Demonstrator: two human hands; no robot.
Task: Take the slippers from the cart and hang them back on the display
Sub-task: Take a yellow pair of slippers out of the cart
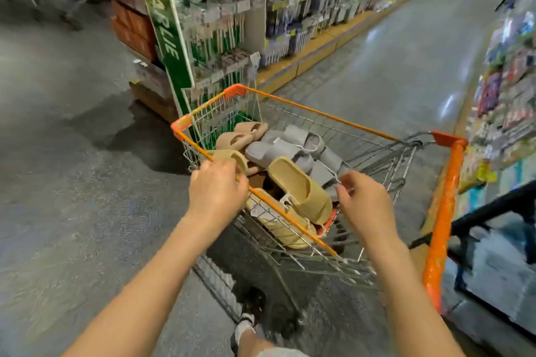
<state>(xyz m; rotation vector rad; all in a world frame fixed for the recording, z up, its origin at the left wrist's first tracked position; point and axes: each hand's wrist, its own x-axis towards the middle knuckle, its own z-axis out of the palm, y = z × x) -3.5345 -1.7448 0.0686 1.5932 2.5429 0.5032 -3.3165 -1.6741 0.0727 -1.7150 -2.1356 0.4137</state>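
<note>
orange-rimmed cart (pixel 319 113) held our slippers (pixel 301 185) — tan, grey, yellow — piled inside; our left hand (pixel 216 190) gripped its near rim, our right hand (pixel 365 200) hovered half-curled, holding nothing.

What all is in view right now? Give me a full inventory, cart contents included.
cart: one, wire basket with orange rim and handle, centre of the aisle
yellow slippers: at least three, piled at the near end of the cart
grey slippers: several, exact count unclear, middle of the cart
tan-pink slippers: two visible, far-left corner of the cart
green end display: one, hanging packets, beyond the cart on the left
shelves: long row of blurred goods along the aisle's left; another on the right edge
orange cartons: stacked left of the display
left hand: gripping the cart's near rim
right hand: over the cart's near end, fingers curled by a grey slipper, grip unclear
</note>
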